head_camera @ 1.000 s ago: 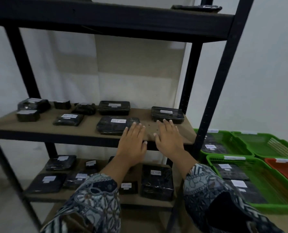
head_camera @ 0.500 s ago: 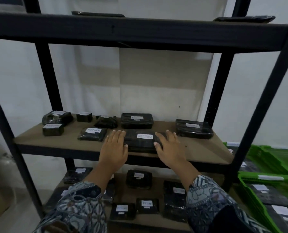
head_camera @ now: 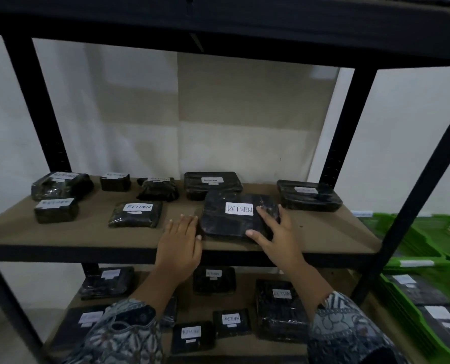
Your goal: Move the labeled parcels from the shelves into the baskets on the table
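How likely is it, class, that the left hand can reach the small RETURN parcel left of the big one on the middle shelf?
Likely yes. The left hand lies flat on the shelf beside the big RETURN parcel, and only bare board separates it from the small RETURN parcel.

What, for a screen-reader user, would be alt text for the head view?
A person's right hand grips the front right corner of a black parcel labeled RETURN on the middle shelf, the left hand flat beside its left edge. Other labeled parcels lie around it and on the shelf below; green baskets stand at right.
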Motion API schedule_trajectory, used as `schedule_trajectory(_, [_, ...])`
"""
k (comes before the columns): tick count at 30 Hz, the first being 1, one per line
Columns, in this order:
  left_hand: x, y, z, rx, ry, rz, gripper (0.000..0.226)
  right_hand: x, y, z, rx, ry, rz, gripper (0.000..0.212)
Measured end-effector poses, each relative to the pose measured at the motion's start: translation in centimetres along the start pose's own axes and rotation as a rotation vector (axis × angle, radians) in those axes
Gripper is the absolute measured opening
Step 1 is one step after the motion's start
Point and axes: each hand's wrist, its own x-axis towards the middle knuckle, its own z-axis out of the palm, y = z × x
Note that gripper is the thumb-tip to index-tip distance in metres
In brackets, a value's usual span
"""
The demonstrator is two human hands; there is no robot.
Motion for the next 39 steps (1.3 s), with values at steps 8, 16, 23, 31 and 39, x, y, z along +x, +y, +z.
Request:
schedule_trajectory(8, [0.1, -0.4, 0.1, 0.008, 0.001, 0.032, 0.058, -0.9, 1.3, 0.7, 0.068, 0.104, -0.106, 0.07])
schedule_trajectory(16, [0.1, -0.3, 0.0, -0.007, 0.024, 0.052, 0.056, 1.2, 1.3, -0.8, -0.053, -0.025, 0.04, 0.067])
schedule_trajectory(23, [0.3, 0.0, -0.4, 0.017, -0.035, 0.029, 0.073, 2.9, 1.4, -3.0, -0.16, -0.116, 0.15, 0.058])
schedule_trajectory(31, [1.8, -0.4, -1.6, 0.059, -0.143, 0.049, 0.074, 6.8, -1.3, -2.8, -0.287, -0.034, -0.085, 0.052])
schedule_trajectory(39, [1.7, -0.8, -0.9, 0.036, -0.132, 0.039, 0.075, 15.0, -4.1, 1.1, -0.435, -0.314, -0.049, 0.057])
